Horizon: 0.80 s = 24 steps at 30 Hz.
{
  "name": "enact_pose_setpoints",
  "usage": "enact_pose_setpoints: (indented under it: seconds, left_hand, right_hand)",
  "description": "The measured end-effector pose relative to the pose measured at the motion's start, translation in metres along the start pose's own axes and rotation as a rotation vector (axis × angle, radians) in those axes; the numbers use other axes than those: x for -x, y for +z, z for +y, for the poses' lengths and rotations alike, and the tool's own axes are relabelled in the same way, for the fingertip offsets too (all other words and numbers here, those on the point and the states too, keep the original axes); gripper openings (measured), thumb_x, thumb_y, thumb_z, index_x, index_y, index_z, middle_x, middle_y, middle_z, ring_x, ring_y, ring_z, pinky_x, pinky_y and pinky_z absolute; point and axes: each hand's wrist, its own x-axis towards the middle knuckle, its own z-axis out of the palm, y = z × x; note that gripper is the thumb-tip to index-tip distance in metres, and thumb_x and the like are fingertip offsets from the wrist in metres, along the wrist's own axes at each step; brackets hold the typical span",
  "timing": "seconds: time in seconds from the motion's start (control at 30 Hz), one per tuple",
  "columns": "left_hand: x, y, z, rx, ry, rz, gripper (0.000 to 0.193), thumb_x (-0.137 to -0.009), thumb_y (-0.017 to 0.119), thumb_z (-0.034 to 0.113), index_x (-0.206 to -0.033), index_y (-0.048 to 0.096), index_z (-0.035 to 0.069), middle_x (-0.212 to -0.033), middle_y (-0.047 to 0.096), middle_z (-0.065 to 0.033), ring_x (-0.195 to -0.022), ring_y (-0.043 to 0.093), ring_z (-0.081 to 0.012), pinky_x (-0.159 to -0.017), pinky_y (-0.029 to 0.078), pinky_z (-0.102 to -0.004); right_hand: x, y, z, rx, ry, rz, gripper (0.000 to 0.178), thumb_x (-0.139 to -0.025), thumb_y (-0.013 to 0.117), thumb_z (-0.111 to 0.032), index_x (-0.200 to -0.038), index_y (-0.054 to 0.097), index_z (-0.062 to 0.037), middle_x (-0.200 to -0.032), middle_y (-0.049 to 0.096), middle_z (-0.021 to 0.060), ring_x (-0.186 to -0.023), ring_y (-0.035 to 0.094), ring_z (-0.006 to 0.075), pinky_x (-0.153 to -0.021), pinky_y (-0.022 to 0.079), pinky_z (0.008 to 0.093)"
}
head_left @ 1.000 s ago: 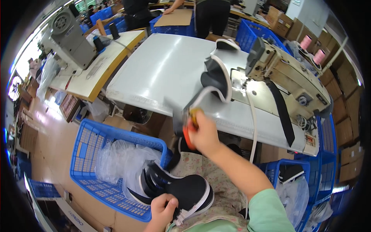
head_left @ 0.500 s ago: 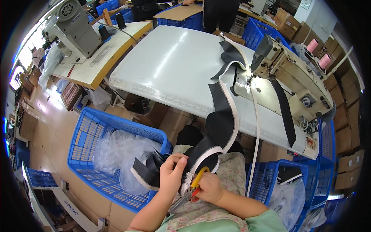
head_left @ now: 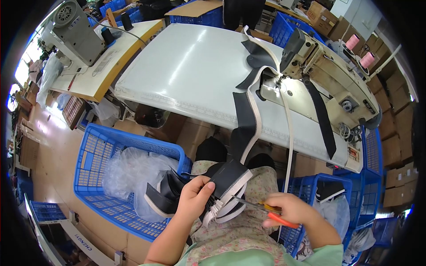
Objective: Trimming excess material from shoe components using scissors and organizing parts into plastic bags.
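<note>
Nearest is the left hand [head_left: 194, 197], clamped on a bundle of black pieces [head_left: 228, 177] over the lap, with the thumb on top. The upper piece lies with its long axis from lower left, at the thumb, to upper right, beyond the fingers; its white edge is on the right side. Further white edges bunch below the thumb.

The right hand [head_left: 290, 210] is closed around the handles of the scissors [head_left: 253, 203], to the right of the bundle. The scissors' long axis runs from the lower right up to the left; the blades project from the hand toward the white edges. Contact with the edges, and blade opening, cannot be determined.

The left blue basket [head_left: 91, 150] contains clear plastic bags [head_left: 126, 175]. More black pieces hang left of the left hand, in front of this basket. The right blue basket [head_left: 310, 188] contains a black piece with a white edge [head_left: 328, 190] and clear plastic.

Beyond the lap, a joined black strip [head_left: 243, 119] extends up across the white counter [head_left: 177, 71] to the sewing machine [head_left: 333, 80]. A white tape [head_left: 287, 124] hangs over the front edge. At the far side, a cardboard sheet [head_left: 195, 8] covers a blue basket [head_left: 195, 20].
</note>
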Motion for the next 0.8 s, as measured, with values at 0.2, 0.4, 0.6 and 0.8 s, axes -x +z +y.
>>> enact_pose_setpoints:
  seconds: [0.2,0.4,0.6,0.8]
  left_hand:
    - [-0.002,0.012,0.004,0.05,0.033,-0.071,0.016,-0.086,0.058,0.011,-0.091,0.059,-0.004,-0.076,0.058,-0.0011,-0.069,0.051,-0.0066,-0.063,0.042,-0.0215]
    - [-0.003,0.019,0.001,0.067,0.05,-0.058,0.016,-0.086,0.058,0.009,-0.096,0.059,-0.005,-0.079,0.059,-0.0027,-0.069,0.054,-0.0073,-0.064,0.044,-0.0216]
    - [-0.002,0.024,-0.001,-0.001,0.076,-0.012,0.016,-0.086,0.058,0.008,-0.096,0.059,-0.004,-0.081,0.059,-0.003,-0.069,0.054,-0.0078,-0.065,0.044,-0.0218]
    - [-0.002,0.021,-0.003,-0.04,0.111,-0.006,0.015,-0.084,0.059,0.008,-0.095,0.059,-0.003,-0.079,0.059,-0.003,-0.069,0.054,-0.0078,-0.065,0.044,-0.022]
  right_hand:
    - [0.029,-0.006,0.008,0.046,0.152,-0.083,0.06,-0.071,0.064,-0.059,-0.078,0.055,0.0,-0.072,0.052,0.0133,-0.067,0.054,0.0308,-0.059,0.042,0.0363]
    - [0.016,0.008,0.007,0.078,0.246,-0.172,0.063,-0.074,0.059,-0.062,-0.078,0.055,0.0001,-0.071,0.053,0.0149,-0.066,0.054,0.0307,-0.059,0.042,0.0366]
    - [0.011,0.014,0.005,-0.054,0.265,-0.169,0.061,-0.076,0.057,-0.062,-0.076,0.056,-0.0005,-0.067,0.053,0.015,-0.062,0.053,0.0298,-0.058,0.042,0.0358]
    - [0.007,0.015,0.0,-0.049,0.345,-0.183,0.06,-0.076,0.058,-0.061,-0.072,0.058,-0.0017,-0.061,0.053,0.0141,-0.058,0.053,0.0287,-0.056,0.042,0.0356]
